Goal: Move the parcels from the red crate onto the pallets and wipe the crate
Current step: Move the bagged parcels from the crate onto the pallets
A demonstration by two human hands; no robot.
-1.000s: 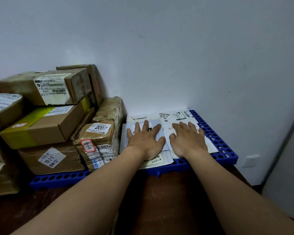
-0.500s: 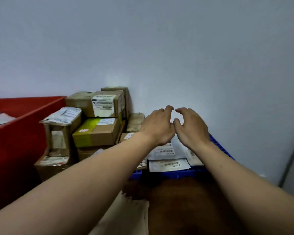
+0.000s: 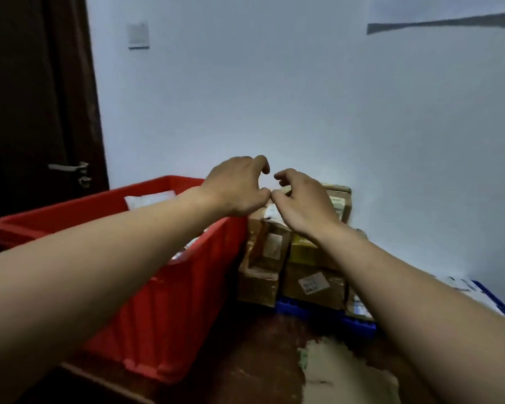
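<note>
Now your left hand (image 3: 236,185) and right hand (image 3: 305,204) hover empty, fingers loosely curled, thumbs nearly touching, over the red crate (image 3: 187,287) and parcels (image 3: 312,284) stacked on the blue pallet (image 3: 324,314).

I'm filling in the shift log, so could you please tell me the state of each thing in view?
Crate, parcels inside, not yet emptied.
Boxes, stacked beside the crate.
Pallet, loaded with boxes.
Left hand, empty, fingers loosely curled.
Right hand, empty, fingers loosely curled.
Door, shut.
</note>
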